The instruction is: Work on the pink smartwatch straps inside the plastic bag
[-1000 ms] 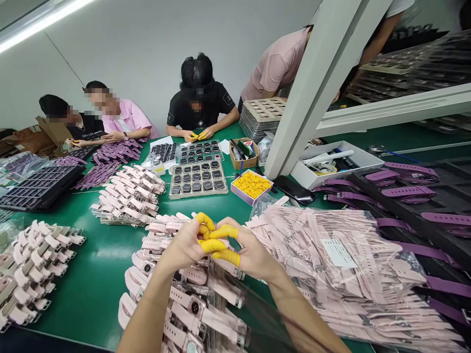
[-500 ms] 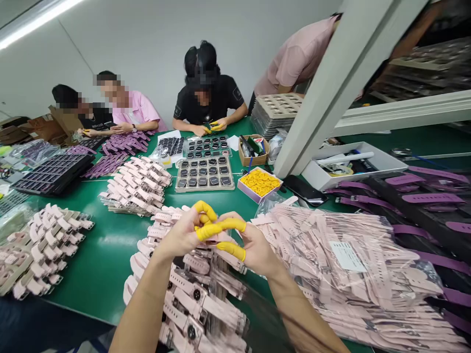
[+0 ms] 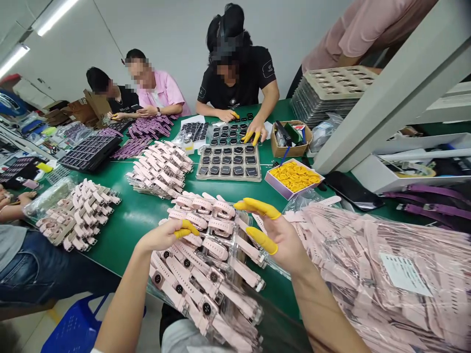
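Observation:
My left hand (image 3: 167, 236), with yellow finger cots, is at the left edge of a pile of pink-strapped smartwatches (image 3: 217, 247). Its thumb and fingers are pressed together close to a strap, and anything between them is hidden. Opposite it, my right hand (image 3: 281, 230) hovers above the pile's right side, fingers and thumb spread, holding nothing. The piled watches lie in overlapping rows with clear plastic among them; several show round black sensors on their backs.
A bag of pink straps (image 3: 368, 264) lies at right, below a box of yellow finger cots (image 3: 294, 177). Further pink watch stacks (image 3: 160, 169) stand at left. A tray of black watch faces (image 3: 228, 163) sits before a co-worker (image 3: 235, 78). A slanted white post (image 3: 382, 93) rises at right.
My hands have moved apart; they were together over the pile with a pink item between them. The right hand has opened. The view has shifted left, and the co-worker opposite now reaches over the tray.

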`<state>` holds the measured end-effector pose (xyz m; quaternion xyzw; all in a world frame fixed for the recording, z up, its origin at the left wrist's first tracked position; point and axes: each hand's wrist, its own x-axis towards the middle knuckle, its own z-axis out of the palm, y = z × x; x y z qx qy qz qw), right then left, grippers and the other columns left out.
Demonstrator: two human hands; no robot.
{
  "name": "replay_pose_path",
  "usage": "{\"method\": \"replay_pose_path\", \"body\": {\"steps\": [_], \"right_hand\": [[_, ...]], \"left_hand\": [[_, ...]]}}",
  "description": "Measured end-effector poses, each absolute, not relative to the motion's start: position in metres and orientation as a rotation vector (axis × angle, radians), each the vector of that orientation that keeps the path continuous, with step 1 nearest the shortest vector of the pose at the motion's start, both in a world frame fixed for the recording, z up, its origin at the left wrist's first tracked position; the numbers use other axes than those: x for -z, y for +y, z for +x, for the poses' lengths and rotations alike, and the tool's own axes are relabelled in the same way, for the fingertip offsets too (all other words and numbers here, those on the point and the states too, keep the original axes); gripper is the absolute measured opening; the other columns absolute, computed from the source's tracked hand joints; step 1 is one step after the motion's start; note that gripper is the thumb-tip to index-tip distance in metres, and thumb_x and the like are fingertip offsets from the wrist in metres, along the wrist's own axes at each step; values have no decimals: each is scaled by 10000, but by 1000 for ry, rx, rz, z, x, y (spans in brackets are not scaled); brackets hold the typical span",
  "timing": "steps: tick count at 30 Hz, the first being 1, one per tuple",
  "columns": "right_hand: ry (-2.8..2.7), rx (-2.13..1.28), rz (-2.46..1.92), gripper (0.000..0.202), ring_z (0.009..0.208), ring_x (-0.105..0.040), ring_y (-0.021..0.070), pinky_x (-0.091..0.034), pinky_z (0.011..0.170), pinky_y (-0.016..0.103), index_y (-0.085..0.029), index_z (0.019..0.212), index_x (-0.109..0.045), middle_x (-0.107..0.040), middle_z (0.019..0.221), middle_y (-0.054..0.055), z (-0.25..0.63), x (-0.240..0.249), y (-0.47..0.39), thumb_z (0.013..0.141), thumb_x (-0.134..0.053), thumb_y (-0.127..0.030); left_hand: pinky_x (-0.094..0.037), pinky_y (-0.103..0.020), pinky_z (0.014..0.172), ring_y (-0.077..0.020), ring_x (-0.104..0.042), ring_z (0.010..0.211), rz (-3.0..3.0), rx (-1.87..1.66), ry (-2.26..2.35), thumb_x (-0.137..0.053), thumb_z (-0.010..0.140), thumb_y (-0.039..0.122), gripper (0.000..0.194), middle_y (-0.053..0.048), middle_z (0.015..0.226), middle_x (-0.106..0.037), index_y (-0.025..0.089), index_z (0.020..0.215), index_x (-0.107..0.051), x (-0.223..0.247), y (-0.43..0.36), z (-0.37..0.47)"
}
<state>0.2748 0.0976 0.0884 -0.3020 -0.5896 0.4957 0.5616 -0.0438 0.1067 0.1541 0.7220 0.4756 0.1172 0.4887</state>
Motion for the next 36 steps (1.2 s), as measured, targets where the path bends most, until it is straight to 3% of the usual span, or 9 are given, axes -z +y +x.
{"method": "replay_pose_path", "body": {"steps": [4, 14, 18, 21, 24, 30, 33, 36], "right_hand": [[-1369, -1160, -707, 467, 1275, -610, 241, -441, 1188, 440, -390, 1407, -599, -704, 1329, 31, 277, -92, 98, 960, -735, -380], [-1369, -1144, -755, 459, 1252, -639, 288, -499, 1156, 491, -369, 1371, -638, -710, 1291, 54, 281, -90, 98, 930, -762, -394], [-1364, -1147, -798, 457, 1267, -634, 324, -493, 1172, 558, -353, 1340, -654, -701, 1297, 64, 284, -88, 99, 909, -774, -444], [-1350, -1154, -815, 435, 1286, -625, 316, -493, 1184, 524, -371, 1322, -666, -699, 1312, 49, 286, -88, 99, 907, -775, -446], [-1388, -1148, -811, 363, 1280, -627, 296, -493, 1182, 478, -380, 1287, -691, -696, 1320, 39, 284, -90, 99, 933, -741, -447], [-1424, -1125, -828, 327, 1294, -618, 289, -485, 1189, 460, -394, 1265, -703, -688, 1335, 23, 281, -92, 100, 945, -725, -455], [-1426, -1120, -821, 331, 1292, -617, 311, -487, 1187, 507, -392, 1267, -701, -690, 1325, 29, 281, -90, 100, 945, -723, -467], [-1434, -1128, -819, 336, 1297, -603, 343, -469, 1185, 577, -399, 1272, -694, -682, 1329, 39, 281, -89, 100, 947, -717, -479]], "left_hand": [[-540, -353, 966, -253, -706, 1073, 1753, -379, 1193, -536, 1021, 443, 354, -121, 1138, -776, 196, 1112, -772, -153, 105, -38], [-556, -322, 909, -236, -717, 1016, 1817, -277, 1178, -572, 992, 351, 249, -88, 1097, -775, 226, 1092, -763, -154, 94, -35], [-508, -332, 930, -255, -670, 1066, 1774, -422, 1586, -618, 947, 364, 234, -92, 1140, -744, 227, 1096, -736, -156, 87, -61], [-474, -338, 781, -287, -652, 905, 1527, -415, 2128, -704, 821, 328, 154, -95, 903, -731, 182, 867, -728, -143, 88, -95], [-431, -332, 679, -272, -613, 725, 1366, -401, 2238, -741, 717, 297, 152, -59, 643, -646, 171, 667, -672, -117, 93, -117], [-420, -279, 666, -193, -566, 737, 1304, -763, 2194, -712, 750, 474, 332, -32, 797, -664, 156, 845, -705, -82, 91, -116], [-397, -275, 641, -170, -502, 707, 1309, -989, 2196, -764, 700, 505, 360, -13, 788, -589, 177, 824, -678, -88, 84, -112], [-435, -273, 614, -162, -540, 674, 1313, -1175, 2036, -741, 724, 569, 423, -7, 761, -595, 183, 862, -639, -106, 76, -104]]}}
